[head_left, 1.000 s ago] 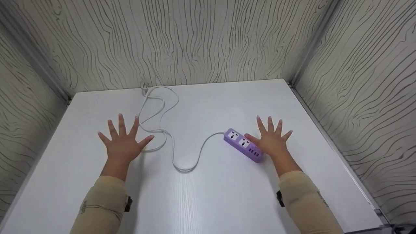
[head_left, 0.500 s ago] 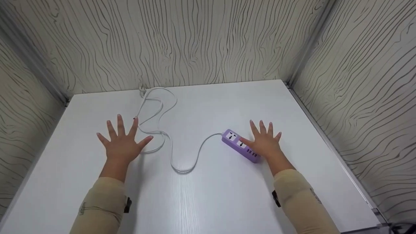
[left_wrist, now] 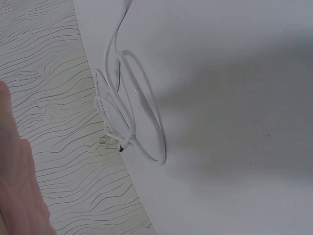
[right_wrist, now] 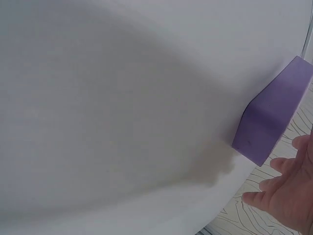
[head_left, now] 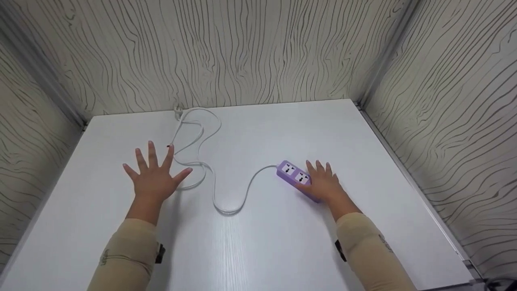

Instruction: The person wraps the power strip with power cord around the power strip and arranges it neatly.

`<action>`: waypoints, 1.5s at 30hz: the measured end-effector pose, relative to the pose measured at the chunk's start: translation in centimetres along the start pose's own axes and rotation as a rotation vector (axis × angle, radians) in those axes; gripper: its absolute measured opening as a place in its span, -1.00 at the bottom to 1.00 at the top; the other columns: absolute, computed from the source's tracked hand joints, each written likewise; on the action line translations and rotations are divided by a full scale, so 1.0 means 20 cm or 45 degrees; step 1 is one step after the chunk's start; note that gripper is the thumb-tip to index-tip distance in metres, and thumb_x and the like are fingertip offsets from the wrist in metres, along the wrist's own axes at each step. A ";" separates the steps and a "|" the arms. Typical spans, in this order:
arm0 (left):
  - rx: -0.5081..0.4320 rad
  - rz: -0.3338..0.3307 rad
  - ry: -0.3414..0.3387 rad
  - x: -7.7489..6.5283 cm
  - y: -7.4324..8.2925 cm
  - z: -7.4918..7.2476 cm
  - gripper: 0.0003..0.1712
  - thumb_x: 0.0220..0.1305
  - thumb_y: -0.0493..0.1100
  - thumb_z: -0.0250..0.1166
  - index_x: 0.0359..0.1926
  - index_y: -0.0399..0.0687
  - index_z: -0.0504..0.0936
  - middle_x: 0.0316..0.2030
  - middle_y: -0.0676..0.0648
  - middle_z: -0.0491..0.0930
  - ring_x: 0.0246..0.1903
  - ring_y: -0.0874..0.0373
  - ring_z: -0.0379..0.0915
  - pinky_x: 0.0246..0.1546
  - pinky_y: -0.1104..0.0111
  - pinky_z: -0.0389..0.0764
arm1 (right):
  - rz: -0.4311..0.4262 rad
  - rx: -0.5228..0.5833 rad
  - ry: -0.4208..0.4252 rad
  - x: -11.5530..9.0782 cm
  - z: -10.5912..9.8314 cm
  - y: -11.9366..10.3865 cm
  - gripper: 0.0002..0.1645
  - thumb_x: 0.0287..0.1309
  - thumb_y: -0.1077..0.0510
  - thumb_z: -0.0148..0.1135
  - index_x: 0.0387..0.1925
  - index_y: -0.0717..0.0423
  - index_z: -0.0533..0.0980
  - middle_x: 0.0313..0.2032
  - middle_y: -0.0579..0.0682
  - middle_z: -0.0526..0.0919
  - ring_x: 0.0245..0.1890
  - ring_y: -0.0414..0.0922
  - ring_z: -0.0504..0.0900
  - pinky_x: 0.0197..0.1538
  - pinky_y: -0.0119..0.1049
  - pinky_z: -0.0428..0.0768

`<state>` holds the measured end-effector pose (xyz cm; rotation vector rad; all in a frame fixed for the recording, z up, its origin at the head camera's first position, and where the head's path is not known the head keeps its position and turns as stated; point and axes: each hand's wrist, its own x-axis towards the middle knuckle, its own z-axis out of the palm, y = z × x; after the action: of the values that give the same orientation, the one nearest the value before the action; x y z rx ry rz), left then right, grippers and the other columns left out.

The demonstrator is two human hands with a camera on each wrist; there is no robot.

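A purple power strip (head_left: pixel 290 171) with white sockets lies slantwise on the white table, right of the middle. Over its near half is my right hand (head_left: pixel 325 186), its thumb across the strip and its fingers along the right side, covering the USB ports. In the right wrist view the fingers of that hand (right_wrist: pixel 291 193) look straight, with a gap to the strip's purple end (right_wrist: pixel 266 117). My left hand (head_left: pixel 155 182) is held with fingers spread above the table, near the loops of white cord (head_left: pixel 215 184), and holds nothing.
From the strip the cord winds left to a plug (head_left: pixel 178 112) at the table's back edge. The white table (head_left: pixel 258 250) is walled in by wood-grain panels (head_left: pixel 242 52) at the back and sides. A dark tie (left_wrist: pixel 122 148) sits on the cord.
My right hand has moved left and down over the power strip, and its fingers have drawn closer together. The left hand stays nearly in place. The strip has not moved.
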<state>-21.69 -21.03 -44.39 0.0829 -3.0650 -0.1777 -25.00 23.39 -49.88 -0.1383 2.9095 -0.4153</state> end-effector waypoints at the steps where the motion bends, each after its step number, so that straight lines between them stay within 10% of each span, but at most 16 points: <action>1: 0.001 -0.001 -0.002 0.00 0.00 0.00 0.11 -0.06 0.68 -0.42 0.42 0.22 -0.23 0.36 -0.26 -0.59 0.27 -0.36 -0.75 -0.03 -0.32 -0.67 | -0.005 0.011 -0.009 0.00 0.01 0.00 0.15 0.00 -0.41 0.08 0.40 0.09 -0.15 0.36 0.30 -0.14 0.31 0.36 -0.28 0.22 0.29 -0.11; 8: -0.002 -0.002 -0.007 -0.01 0.00 0.00 0.10 -0.05 0.67 -0.39 0.42 0.21 -0.21 0.37 -0.28 -0.55 0.27 -0.36 -0.74 -0.01 -0.34 -0.63 | 0.003 0.083 -0.123 0.00 0.05 0.03 0.04 0.07 -0.15 0.21 0.35 0.28 -0.07 0.34 0.35 -0.07 0.32 0.31 -0.16 0.27 0.15 -0.03; 14: -0.018 0.008 -0.003 -0.02 0.00 0.00 0.08 -0.03 0.66 -0.39 0.42 0.23 -0.22 0.37 -0.28 -0.54 0.26 -0.32 -0.80 -0.02 -0.34 -0.64 | -0.063 0.081 -0.017 0.02 0.08 0.05 -0.18 0.03 -0.07 0.26 0.13 0.39 0.19 0.04 0.27 0.34 0.00 0.11 0.33 0.13 0.01 0.26; 45: -0.022 -0.008 -0.038 -0.02 0.00 0.04 0.06 0.01 0.64 -0.38 0.42 0.21 -0.23 0.37 -0.33 -0.47 0.29 -0.39 -0.63 0.02 -0.38 -0.49 | -0.146 0.302 0.188 -0.05 -0.22 -0.09 -0.26 -0.03 -0.08 0.34 0.08 0.19 0.26 -0.08 0.10 0.46 -0.10 0.01 0.43 0.07 -0.01 0.38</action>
<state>-21.26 -20.85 -45.14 0.0893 -3.0924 -0.2073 -24.76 22.98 -45.01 -0.2485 2.9741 -0.8174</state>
